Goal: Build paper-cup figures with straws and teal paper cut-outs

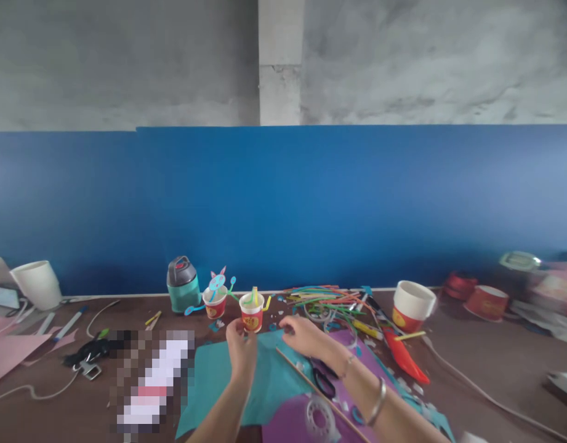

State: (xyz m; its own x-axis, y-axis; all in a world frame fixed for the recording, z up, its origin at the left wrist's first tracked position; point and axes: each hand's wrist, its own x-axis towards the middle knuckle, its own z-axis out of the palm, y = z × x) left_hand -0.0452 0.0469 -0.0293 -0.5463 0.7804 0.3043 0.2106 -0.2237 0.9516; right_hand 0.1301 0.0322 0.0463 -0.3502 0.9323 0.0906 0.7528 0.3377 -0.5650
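Note:
My left hand (241, 351) is in front of a small red-and-white paper cup (250, 312) with yellow and green bent straws sticking out of it. Its fingers are curled together and overlap the cup's lower edge; whether they touch it I cannot tell. Over the teal paper (213, 369), to the cup's right, my right hand (302, 336) has its fingers bent in a pinch. Anything between those fingertips is too small to make out. A second paper cup (215, 303) stands at left, with a blue cat-like paper face and straw arms.
Colored straws (322, 301) lie piled behind my right hand. Purple paper (283, 421) carries a tape roll (320, 418), scissors (324, 383) and a wooden stick (311, 383). A teal jar (183, 294), a white cup (415, 299) and a red pouch (406, 357) stand or lie around.

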